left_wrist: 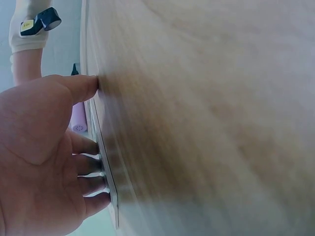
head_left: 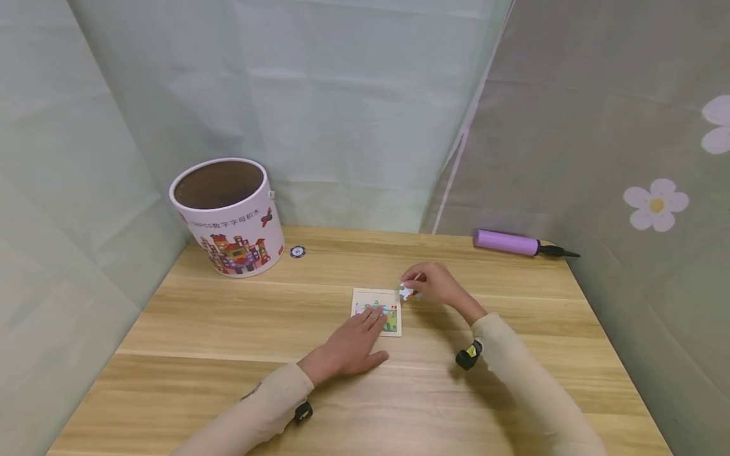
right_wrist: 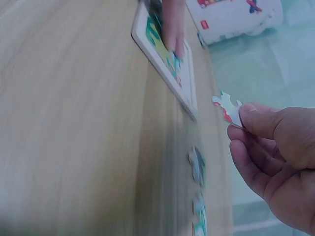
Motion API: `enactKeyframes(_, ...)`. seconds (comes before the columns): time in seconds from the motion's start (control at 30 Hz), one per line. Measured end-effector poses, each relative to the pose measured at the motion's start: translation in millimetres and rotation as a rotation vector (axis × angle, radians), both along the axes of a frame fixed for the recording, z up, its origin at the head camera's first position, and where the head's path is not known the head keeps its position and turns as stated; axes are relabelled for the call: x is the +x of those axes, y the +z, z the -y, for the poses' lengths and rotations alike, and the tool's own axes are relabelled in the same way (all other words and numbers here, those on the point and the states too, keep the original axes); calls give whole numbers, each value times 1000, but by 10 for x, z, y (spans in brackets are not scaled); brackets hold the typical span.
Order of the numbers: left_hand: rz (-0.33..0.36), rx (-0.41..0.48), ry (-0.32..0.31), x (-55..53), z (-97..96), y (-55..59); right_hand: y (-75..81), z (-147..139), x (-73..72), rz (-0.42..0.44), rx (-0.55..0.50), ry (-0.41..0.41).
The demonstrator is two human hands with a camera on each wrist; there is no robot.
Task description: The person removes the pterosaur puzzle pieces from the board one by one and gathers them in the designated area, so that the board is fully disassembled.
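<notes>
A small jigsaw board (head_left: 358, 296) with a pale frame lies on the table, some coloured pieces fitted in its lower part. My left hand (head_left: 358, 345) rests on it with straight fingers spread over the picture; in the left wrist view its thumb (left_wrist: 83, 89) touches the tabletop. Just past the board's upper right corner, my right hand (head_left: 438, 285) pinches a jigsaw piece (right_wrist: 229, 109), white with red, between thumb and fingers. The piece is held above the table. Below it in the right wrist view lie two loose jigsaw pieces, one nearer the board (right_wrist: 198, 166) and another (right_wrist: 200, 216) farther off.
A large white bucket (head_left: 245, 244) with printed building blocks stands at the back left, a dark round chip (head_left: 298, 251) beside it. At the back right lies a purple hand pump (head_left: 506, 242) with a black nozzle. Hanging cloth (head_left: 353, 114) encloses the wooden table (head_left: 228, 329).
</notes>
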State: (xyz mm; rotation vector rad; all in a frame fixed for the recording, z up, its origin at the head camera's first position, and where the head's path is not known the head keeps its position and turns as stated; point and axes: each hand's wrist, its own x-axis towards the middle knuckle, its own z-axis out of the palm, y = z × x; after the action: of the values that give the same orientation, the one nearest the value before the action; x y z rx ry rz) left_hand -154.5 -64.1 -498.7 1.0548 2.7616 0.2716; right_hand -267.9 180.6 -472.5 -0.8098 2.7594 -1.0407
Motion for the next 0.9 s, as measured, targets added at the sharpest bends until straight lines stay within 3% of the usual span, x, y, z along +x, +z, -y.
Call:
enactKeyframes(0.37,-3,-13,2,12,-3,12,42,-510,18,-60,35,-80)
enactKeyframes(0.9,-7,-29,-5,5,1,5,-118,-1050,-19,-88,48,-137)
